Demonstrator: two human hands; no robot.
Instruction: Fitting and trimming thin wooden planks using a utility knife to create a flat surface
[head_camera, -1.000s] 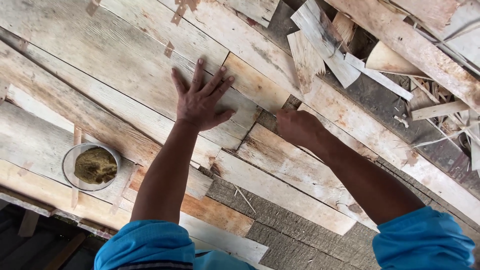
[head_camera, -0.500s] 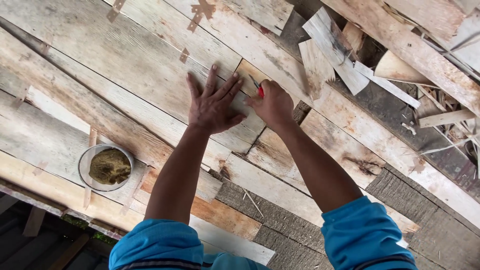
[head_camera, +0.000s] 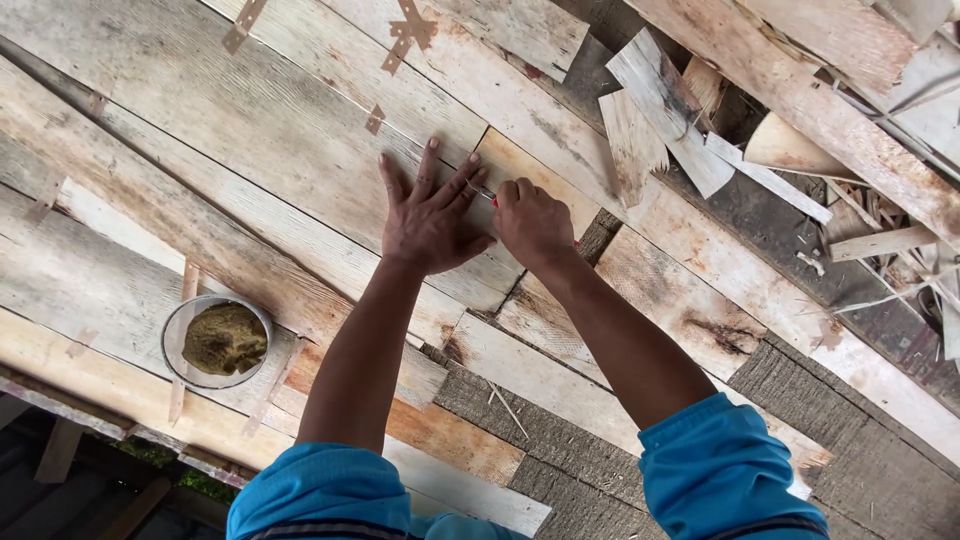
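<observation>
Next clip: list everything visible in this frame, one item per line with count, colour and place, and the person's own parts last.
Thin wood veneer sheets: many, pale grey and tan, overlapping across the work surface.
Small brown tape strips: several, along the sheet seams.
Round metal bowl of brownish paste: one, lower left.
Loose veneer offcuts: a pile, pale, upper right.
Small red-handled tool: one, mostly hidden in the right hand's grip.
Blue sleeves: two, bottom edge.
Left hand: flat, fingers spread on a sheet.
Right hand: closed around the tool, beside the left.
</observation>
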